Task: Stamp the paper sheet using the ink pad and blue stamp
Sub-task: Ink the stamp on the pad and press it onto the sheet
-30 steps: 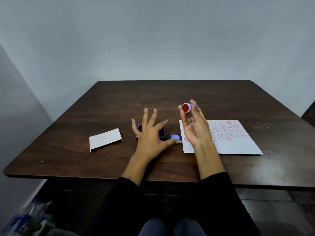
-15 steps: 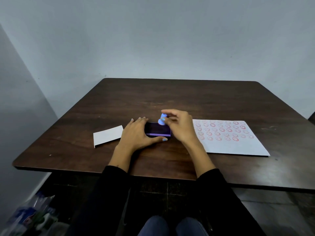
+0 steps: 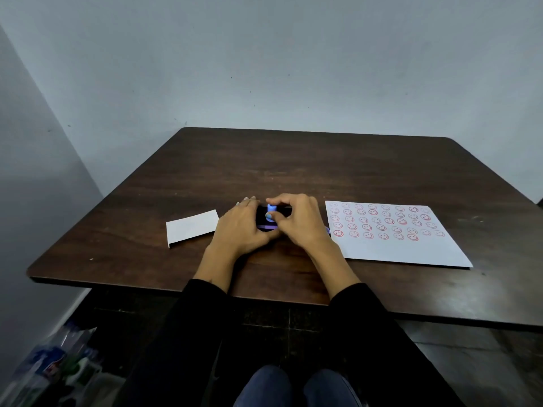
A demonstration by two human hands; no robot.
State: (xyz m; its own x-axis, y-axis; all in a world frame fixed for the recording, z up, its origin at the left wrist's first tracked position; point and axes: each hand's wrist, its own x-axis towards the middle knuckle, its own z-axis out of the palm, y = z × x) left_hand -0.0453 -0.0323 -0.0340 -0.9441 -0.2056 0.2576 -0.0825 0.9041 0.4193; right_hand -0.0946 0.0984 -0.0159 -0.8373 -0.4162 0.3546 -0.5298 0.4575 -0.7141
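Over the ink pad (image 3: 266, 223), mid-tabletop, right hand (image 3: 299, 221) pinches the blue stamp (image 3: 271, 214) down; left hand (image 3: 239, 227) braces the pad. Press level, lift straight, then cross to the paper sheet (image 3: 393, 239) alongside.

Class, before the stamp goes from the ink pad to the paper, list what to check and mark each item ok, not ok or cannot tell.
1. Blue stamp gripped by right hand: ok.
2. Ink pad steadied by left hand: ok.
3. Stamp face inked: cannot tell, hidden.
4. Blank space left on paper sheet, near edge: ok.
5. Table between pad and sheet unobstructed: ok.
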